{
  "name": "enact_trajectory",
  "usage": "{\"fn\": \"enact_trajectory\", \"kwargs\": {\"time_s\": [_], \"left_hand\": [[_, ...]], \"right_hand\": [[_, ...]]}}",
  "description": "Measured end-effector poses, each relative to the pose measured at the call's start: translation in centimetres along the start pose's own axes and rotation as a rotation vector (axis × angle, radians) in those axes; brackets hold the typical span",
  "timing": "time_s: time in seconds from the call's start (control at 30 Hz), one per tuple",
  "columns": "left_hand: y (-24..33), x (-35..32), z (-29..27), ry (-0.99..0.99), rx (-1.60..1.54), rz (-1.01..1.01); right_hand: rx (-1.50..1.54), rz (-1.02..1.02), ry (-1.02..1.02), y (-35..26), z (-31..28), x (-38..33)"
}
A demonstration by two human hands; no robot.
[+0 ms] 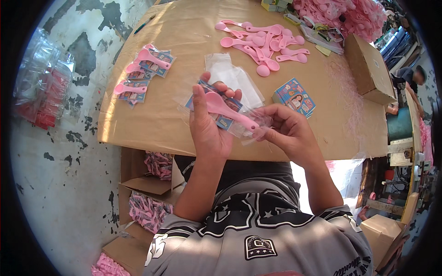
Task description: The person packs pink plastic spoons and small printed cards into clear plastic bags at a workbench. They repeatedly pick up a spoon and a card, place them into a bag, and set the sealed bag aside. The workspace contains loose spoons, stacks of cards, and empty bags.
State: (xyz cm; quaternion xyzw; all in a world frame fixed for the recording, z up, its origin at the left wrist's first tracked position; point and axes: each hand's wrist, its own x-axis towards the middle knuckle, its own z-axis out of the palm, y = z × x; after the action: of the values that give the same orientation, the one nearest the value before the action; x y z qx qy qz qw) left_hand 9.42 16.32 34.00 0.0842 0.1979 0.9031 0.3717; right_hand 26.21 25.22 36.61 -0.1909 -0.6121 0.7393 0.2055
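A pink plastic spoon [225,110] lies over a blue printed card [223,122] in a clear plastic bag [261,118], held above the near part of the table. My left hand [207,131] is wrapped round the bag from the left, its thumb near the bowl of the spoon. The fingers of my right hand [291,134] pinch the bag's end beside the spoon handle. Just beyond lies a stack of clear bags [246,83], partly covered by my left hand. To the right sits a stack of blue cards [294,97].
Loose pink spoons [262,46] are heaped at the far middle. Bagged spoons with cards [154,60] lie on the table's left. A cardboard box [368,69] and a big pink heap [343,16] stand far right. Open cartons [149,184] sit below the table. Another person [410,76] is at right.
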Motion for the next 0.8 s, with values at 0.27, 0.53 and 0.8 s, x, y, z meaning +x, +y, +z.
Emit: {"fn": "enact_trajectory", "kwargs": {"time_s": [0.27, 0.53, 0.8], "left_hand": [[-1.2, -0.7, 0.1, -0.051, -0.094, -0.169], [-1.0, -0.2, -0.8, -0.146, -0.135, -0.271], [0.5, -0.2, -0.9, -0.014, -0.044, -0.288]], "right_hand": [[-0.099, -0.129, 0.181, 3.1, 1.0, 1.1], [-0.19, -0.151, 0.172, 3.3, 1.0, 1.2], [-1.003, -0.872, 0.118, 0.0, 0.8, 1.3]]}}
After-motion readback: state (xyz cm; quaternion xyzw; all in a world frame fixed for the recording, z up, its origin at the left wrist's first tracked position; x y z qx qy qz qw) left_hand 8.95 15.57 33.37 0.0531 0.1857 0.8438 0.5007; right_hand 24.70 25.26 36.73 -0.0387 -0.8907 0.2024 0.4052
